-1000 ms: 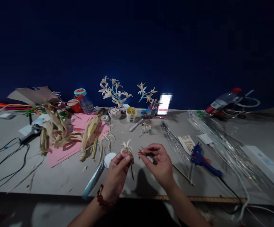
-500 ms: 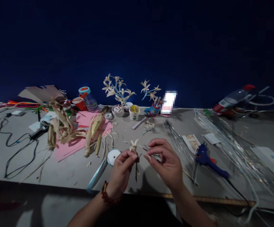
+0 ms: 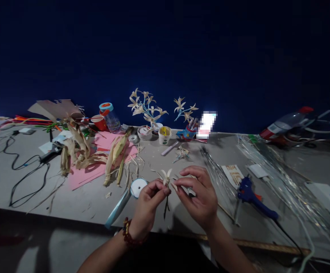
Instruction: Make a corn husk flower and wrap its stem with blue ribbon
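We held a small husk flower (image 3: pixel 167 176) above the table's (image 3: pixel 82 212) near edge. Our left hand (image 3: pixel 148 206) pinched its stem, fingers closed on it; our right hand (image 3: pixel 200 195) met the petals with thumb and forefinger narrowed, touching them. Just left of the flower lay a ribbon spool (image 3: pixel 138 187); right of it, a blue glue gun (image 3: pixel 249 193). Behind the flower, farther off, lay corn husks (image 3: pixel 79 153) on pink paper (image 3: pixel 82 176), then finished flower sprigs (image 3: pixel 146 108) at the table's back.
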Tool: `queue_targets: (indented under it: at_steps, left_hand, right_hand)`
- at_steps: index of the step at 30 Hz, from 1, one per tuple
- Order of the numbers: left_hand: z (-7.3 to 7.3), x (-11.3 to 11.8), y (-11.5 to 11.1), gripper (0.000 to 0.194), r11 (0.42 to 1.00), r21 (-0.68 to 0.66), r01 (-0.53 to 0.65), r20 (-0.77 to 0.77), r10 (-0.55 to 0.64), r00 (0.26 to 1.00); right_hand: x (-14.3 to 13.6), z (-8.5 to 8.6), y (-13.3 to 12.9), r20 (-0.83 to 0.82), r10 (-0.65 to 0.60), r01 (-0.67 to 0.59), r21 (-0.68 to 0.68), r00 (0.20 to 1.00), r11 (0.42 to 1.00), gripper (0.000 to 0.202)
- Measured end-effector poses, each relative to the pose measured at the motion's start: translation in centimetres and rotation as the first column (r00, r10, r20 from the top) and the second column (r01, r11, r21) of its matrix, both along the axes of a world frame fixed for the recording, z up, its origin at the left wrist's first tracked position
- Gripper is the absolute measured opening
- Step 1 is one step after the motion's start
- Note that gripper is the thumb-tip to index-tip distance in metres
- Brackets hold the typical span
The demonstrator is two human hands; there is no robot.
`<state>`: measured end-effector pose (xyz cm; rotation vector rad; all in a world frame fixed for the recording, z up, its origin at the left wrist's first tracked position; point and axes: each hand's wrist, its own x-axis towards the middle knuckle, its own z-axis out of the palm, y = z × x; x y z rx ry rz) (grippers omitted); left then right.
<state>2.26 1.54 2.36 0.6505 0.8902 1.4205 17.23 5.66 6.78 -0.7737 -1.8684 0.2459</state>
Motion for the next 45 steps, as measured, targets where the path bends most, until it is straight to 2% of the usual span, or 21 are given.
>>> queue_targets:
  at_steps: [21,25,27,30,33,35,38,45]
  left_hand:
    - [-0.3,-0.1,0.1,0.021,0.999,0.013,0.035,-0.002,-0.035,0.999]
    - [-0.6,-0.2,0.0,0.020,0.999,0.017,0.027,-0.005,-0.027,1.000]
    - [-0.7,-0.2,0.0,0.019,0.999,0.031,0.017,-0.016,-0.016,1.000]
    - [-0.7,-0.2,0.0,0.017,0.994,0.105,0.007,-0.067,0.000,0.998]
    - [-0.6,-0.2,-0.1,0.012,0.974,0.224,0.024,-0.187,0.019,0.982]
    - [-0.5,-0.4,-0.1,0.011,0.955,0.294,0.037,-0.269,0.045,0.962]
    - [-0.3,-0.6,-0.2,0.011,0.931,0.361,0.047,-0.347,0.088,0.934]
    - [-0.2,-0.8,-0.6,0.010,0.902,0.426,0.069,-0.427,0.134,0.894]
  right_hand:
    - [-0.6,-0.7,0.4,0.001,-0.029,0.029,0.117,1.000,0.993,0.021]
    - [-0.6,-1.3,0.1,-0.116,-0.054,0.067,0.111,0.992,0.992,0.039]
    - [-0.6,-2.0,-0.2,-0.230,-0.056,0.067,0.039,0.972,0.997,0.043]
    - [-0.9,-3.2,-0.7,-0.373,0.005,-0.082,-0.191,0.928,0.978,0.029]
    - [-1.1,-3.9,-1.2,-0.499,0.087,-0.290,-0.346,0.862,0.892,0.014]
    - [-1.3,-4.0,-1.3,-0.558,0.132,-0.387,-0.367,0.819,0.846,0.011]
    - [-1.3,-3.9,-1.3,-0.587,0.196,-0.464,-0.347,0.785,0.815,0.008]
    - [-1.4,-3.8,-1.4,-0.578,0.217,-0.463,-0.320,0.787,0.827,0.004]
